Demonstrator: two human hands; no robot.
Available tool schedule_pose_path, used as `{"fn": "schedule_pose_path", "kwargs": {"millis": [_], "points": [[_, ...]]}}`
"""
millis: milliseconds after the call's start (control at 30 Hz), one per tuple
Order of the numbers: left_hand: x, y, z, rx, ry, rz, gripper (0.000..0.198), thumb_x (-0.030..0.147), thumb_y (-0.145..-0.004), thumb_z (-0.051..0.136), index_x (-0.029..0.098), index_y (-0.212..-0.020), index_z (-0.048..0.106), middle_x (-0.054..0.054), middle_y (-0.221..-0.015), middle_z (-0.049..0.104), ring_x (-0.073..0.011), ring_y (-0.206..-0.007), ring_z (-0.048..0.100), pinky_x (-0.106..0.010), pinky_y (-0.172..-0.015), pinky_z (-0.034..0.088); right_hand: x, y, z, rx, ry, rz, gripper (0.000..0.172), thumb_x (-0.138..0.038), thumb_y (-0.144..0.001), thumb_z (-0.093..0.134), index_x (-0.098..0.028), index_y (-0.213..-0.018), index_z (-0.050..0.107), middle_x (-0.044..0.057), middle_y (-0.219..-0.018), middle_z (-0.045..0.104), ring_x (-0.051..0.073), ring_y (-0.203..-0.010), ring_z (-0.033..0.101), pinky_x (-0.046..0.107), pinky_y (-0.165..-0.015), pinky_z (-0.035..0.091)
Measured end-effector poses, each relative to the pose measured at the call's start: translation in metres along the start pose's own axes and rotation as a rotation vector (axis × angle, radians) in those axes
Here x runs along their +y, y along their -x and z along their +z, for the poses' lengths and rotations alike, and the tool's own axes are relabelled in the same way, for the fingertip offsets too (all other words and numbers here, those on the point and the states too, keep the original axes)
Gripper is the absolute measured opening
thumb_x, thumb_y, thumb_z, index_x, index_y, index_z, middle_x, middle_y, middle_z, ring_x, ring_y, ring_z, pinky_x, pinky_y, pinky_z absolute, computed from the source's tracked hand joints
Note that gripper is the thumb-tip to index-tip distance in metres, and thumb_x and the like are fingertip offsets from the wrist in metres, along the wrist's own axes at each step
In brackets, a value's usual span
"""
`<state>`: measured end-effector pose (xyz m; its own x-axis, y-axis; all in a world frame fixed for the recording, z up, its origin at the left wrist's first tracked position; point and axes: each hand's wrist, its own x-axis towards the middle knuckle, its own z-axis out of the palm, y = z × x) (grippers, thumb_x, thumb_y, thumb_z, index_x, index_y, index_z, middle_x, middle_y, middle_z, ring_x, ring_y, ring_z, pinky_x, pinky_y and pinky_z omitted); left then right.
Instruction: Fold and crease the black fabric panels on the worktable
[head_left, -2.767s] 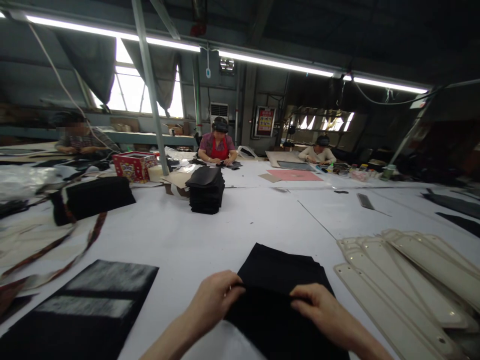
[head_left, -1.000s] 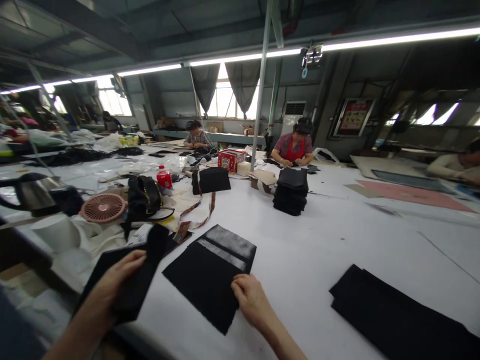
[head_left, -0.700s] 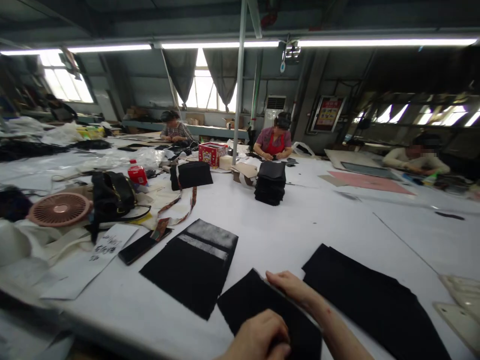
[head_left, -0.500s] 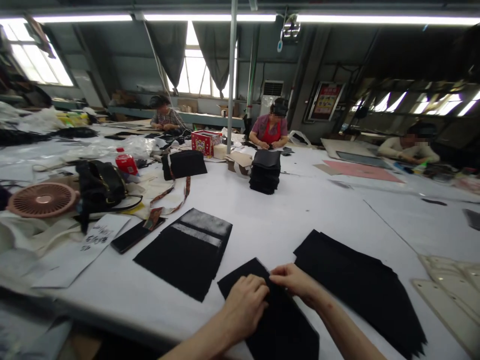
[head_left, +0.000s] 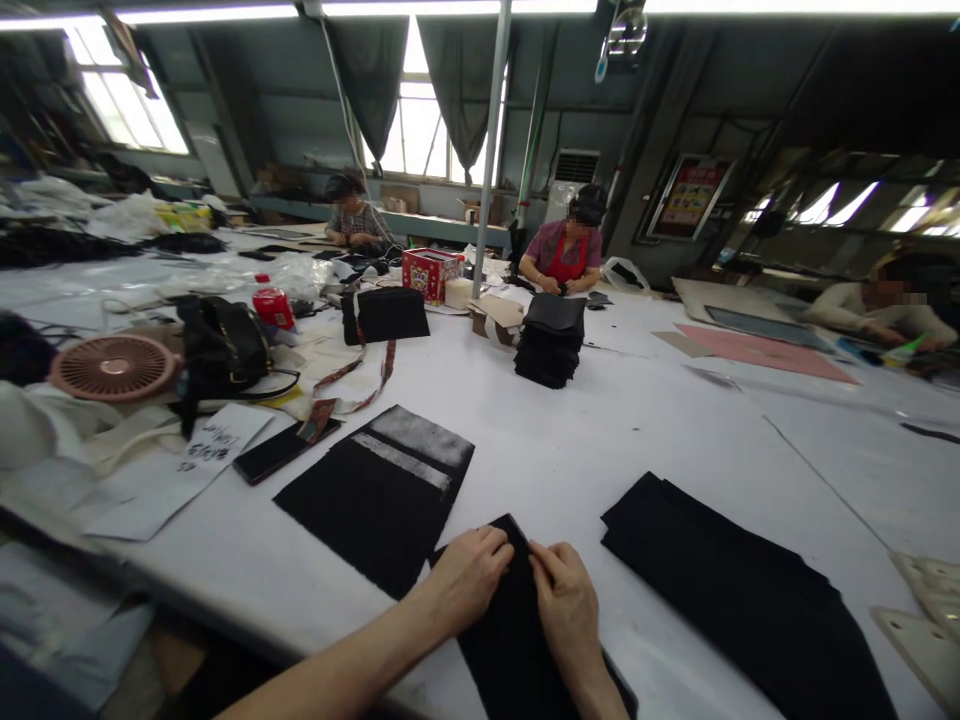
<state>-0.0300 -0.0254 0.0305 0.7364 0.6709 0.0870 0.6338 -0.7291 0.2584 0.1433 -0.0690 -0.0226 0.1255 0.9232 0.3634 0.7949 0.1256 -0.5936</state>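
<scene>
A black fabric piece (head_left: 504, 640) lies in front of me, one corner pointing away. My left hand (head_left: 471, 578) rests on its upper left part, fingers curled and pressed together at the far corner. At the right edge, my right hand (head_left: 568, 600) pinches the fabric between thumb and fingers. To the left is a pile of black pieces (head_left: 360, 510), the top one with a whitish band and a greyish far end. A fanned stack of black pieces (head_left: 742, 590) lies to the right of my hands.
A phone (head_left: 281, 452), a paper with handwriting (head_left: 187, 470), a pink fan (head_left: 114, 366), a black bag (head_left: 225, 345) and a red bottle (head_left: 271, 303) lie left. Farther back stand a black stack (head_left: 551, 340) and a pole (head_left: 491, 150). Several people work across the table.
My right hand has slid nearer along the piece's right edge and turned more upright. My left hand has moved up toward the far corner. The view has shifted slightly.
</scene>
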Motion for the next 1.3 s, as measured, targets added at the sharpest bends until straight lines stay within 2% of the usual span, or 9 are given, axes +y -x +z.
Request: {"fn": "schedule_pose_path", "kwargs": {"millis": [67, 167, 233, 500, 733, 833, 967, 1300], "points": [[-0.001, -0.002, 0.002, 0.032, 0.003, -0.012, 0.024, 0.014, -0.092, 0.044, 0.018, -0.114, 0.053, -0.008, -0.104, 0.058, -0.0215, -0.094, 0.056, -0.034, -0.085, 0.048, 0.005, 0.004, 0.007, 0.033, 0.013, -0.073, 0.031, -0.029, -0.098, 0.04, -0.021, -0.116, 0.064, 0.005, -0.082, 0.057, 0.019, -0.078, 0.056, 0.031, -0.073, 0.046], [-0.002, -0.004, 0.008, 0.093, 0.012, -0.038, 0.045, 0.014, -0.094, 0.041, 0.018, -0.138, 0.037, -0.01, -0.111, 0.057, -0.0219, -0.097, 0.056, -0.035, -0.085, 0.048, 0.01, 0.006, 0.012, 0.053, 0.043, -0.154, 0.034, -0.026, -0.1, 0.037, -0.021, -0.125, 0.059, 0.005, -0.085, 0.056, 0.019, -0.079, 0.053, 0.033, -0.073, 0.046], [-0.003, -0.006, 0.011, 0.108, -0.014, -0.047, 0.05, 0.012, -0.093, 0.039, 0.019, -0.142, 0.032, -0.011, -0.112, 0.056, -0.023, -0.096, 0.056, -0.037, -0.085, 0.047, 0.011, 0.007, 0.014, 0.061, 0.094, -0.198, 0.035, -0.024, -0.1, 0.036, -0.022, -0.127, 0.056, 0.006, -0.085, 0.055, 0.02, -0.08, 0.052, 0.034, -0.073, 0.046], [-0.015, -0.011, 0.013, 0.116, -0.048, -0.012, 0.046, 0.012, -0.093, 0.041, 0.02, -0.138, 0.039, -0.009, -0.109, 0.057, -0.0226, -0.095, 0.055, -0.036, -0.086, 0.046, 0.006, 0.009, 0.017, 0.065, 0.263, -0.297, 0.043, -0.013, -0.096, 0.033, -0.023, -0.134, 0.049, 0.007, -0.088, 0.054, 0.022, -0.08, 0.051, 0.037, -0.073, 0.045], [-0.017, -0.011, 0.018, 0.12, -0.053, -0.01, 0.044, 0.012, -0.094, 0.04, 0.02, -0.137, 0.039, -0.008, -0.105, 0.058, -0.0224, -0.094, 0.055, -0.036, -0.085, 0.046, 0.018, 0.009, 0.019, 0.053, 0.302, -0.412, 0.048, -0.012, -0.093, 0.035, -0.025, -0.139, 0.044, 0.007, -0.088, 0.054, 0.022, -0.077, 0.051, 0.035, -0.067, 0.044], [-0.018, -0.011, 0.019, 0.113, -0.049, 0.004, 0.049, 0.012, -0.094, 0.041, 0.022, -0.142, 0.035, -0.008, -0.108, 0.057, -0.0225, -0.095, 0.054, -0.036, -0.087, 0.046, 0.016, 0.009, 0.02, 0.054, 0.306, -0.401, 0.05, -0.011, -0.092, 0.034, -0.025, -0.139, 0.044, 0.007, -0.088, 0.054, 0.023, -0.077, 0.05, 0.036, -0.068, 0.043], [-0.019, -0.01, 0.019, 0.125, -0.028, -0.013, 0.042, 0.014, -0.095, 0.041, 0.021, -0.137, 0.041, -0.008, -0.11, 0.057, -0.0227, -0.097, 0.054, -0.035, -0.088, 0.047, 0.011, 0.009, 0.02, 0.059, 0.309, -0.373, 0.051, -0.008, -0.091, 0.034, -0.026, -0.138, 0.044, 0.008, -0.088, 0.054, 0.024, -0.079, 0.05, 0.038, -0.07, 0.042], [-0.023, -0.008, 0.024, 0.185, 0.071, -0.067, 0.04, 0.014, -0.095, 0.042, 0.023, -0.134, 0.045, -0.007, -0.112, 0.056, -0.0223, -0.103, 0.052, -0.037, -0.091, 0.048, 0.012, 0.008, 0.022, 0.071, 0.338, -0.407, 0.051, -0.005, -0.088, 0.036, -0.024, -0.135, 0.046, 0.007, -0.086, 0.053, 0.024, -0.077, 0.049, 0.038, -0.067, 0.041]]}}
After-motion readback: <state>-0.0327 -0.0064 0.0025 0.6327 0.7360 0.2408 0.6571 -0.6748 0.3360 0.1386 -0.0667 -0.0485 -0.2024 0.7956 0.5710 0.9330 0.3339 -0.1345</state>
